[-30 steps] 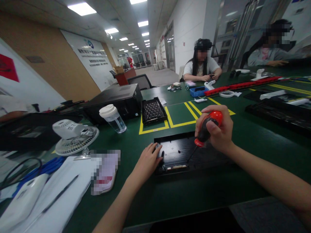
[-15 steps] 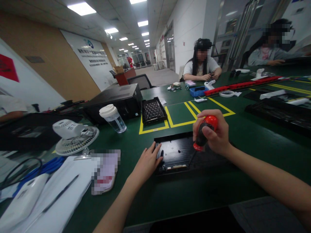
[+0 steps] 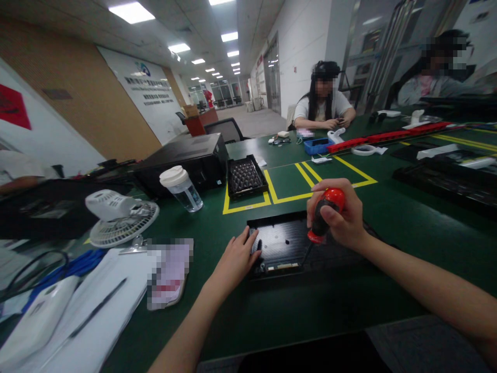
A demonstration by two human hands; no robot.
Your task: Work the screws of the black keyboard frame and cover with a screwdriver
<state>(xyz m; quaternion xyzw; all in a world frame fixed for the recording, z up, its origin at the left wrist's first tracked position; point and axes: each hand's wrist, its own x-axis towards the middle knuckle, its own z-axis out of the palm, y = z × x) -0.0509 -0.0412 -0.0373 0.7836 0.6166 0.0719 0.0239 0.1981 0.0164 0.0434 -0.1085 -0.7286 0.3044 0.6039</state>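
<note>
Green tabletop (image 3: 279, 316) under ceiling lights, marked out w/ yellow tape (image 3: 246, 209). Black panel (image 3: 274, 233) is laid flat on it, centre, directly in front of the wearer. Pale strip (image 3: 283, 267) is seated along its near edge, twd the L end. Screwdriver (image 3: 334, 199) is held at a slant, shaft run down to nr the R end of the strip; tip contact can't be confirmed, and no screw can be made out.

Handle is wrapped tight by R hand (image 3: 349, 220). L hand (image 3: 236, 254) is spread fairly wide, fingertips rested on the panel's L end, thumb apart.

Main risk: w/ the shaft tilted, the tip could be skidded off its spot, and panel or strip scratched. Panel could also be swung round if pushed hard, b/c it's steadied at the L end only. If a screw is there, its head could be chewed by off-axis torque.

Farther out, less at risk: padded tray (image 3: 246, 176) is set beyond the panel, lidded cup (image 3: 182, 186) to its L; if the cup were knocked, water could be spilled twd papers (image 3: 112, 290). Across the table, a person (image 3: 324, 111) is seated, well apart.
</note>
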